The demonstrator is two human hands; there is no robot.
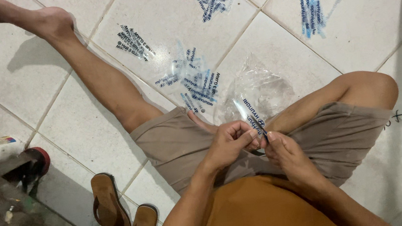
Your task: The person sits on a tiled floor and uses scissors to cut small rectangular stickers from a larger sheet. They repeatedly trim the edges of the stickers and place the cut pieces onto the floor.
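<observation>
Head view looks down at a white tiled floor [303, 54], then a crumpled clear plastic bag [258, 90] by the knees. Left hand [231, 142] and right hand [286, 151] both pinch a clear printed sticker strip [249, 114]; peeling slowly, fingertips close together, should prevent tearing.

The sticker strip's [249, 115] lower end is hidden between both hands' fingertips [257, 134].
</observation>
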